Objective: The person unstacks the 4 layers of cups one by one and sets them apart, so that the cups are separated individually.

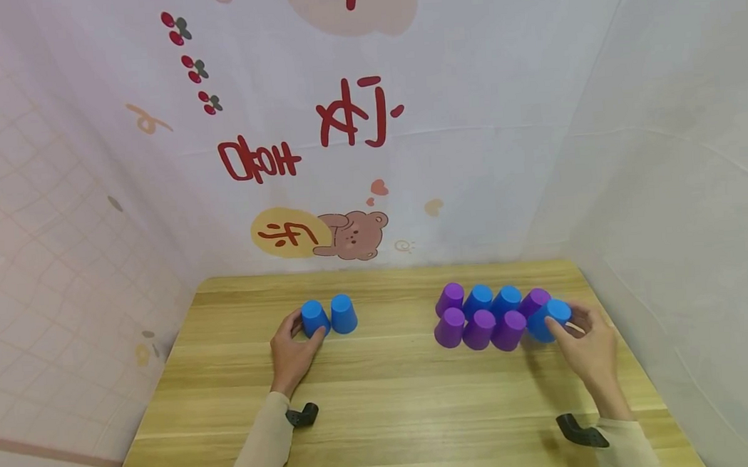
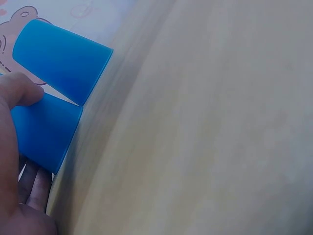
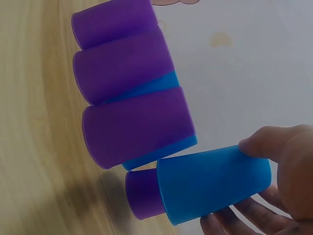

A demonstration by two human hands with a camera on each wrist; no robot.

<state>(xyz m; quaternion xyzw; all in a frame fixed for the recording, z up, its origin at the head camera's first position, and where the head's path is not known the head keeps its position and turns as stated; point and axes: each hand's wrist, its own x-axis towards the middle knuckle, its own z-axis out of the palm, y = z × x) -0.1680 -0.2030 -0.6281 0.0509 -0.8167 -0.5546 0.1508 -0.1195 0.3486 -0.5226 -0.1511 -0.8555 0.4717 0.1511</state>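
On the wooden table (image 1: 384, 404) two upside-down blue cups stand side by side at the left. My left hand (image 1: 293, 353) grips the nearer-left blue cup (image 1: 314, 317) (image 2: 44, 129), thumb on its side; the second blue cup (image 1: 343, 313) (image 2: 61, 61) touches it. At the right stands a cluster of upside-down purple cups (image 1: 479, 328) (image 3: 137, 127) and blue cups (image 1: 505, 299). My right hand (image 1: 588, 349) holds a tilted blue cup (image 1: 549, 319) (image 3: 212, 183) at the cluster's right end, lifted just above the table.
Printed cloth walls (image 1: 355, 134) close in the table at the back and both sides. A black wrist-camera mount (image 1: 303, 414) shows on each forearm. Bare tabletop lies between the two cup groups and along the front.
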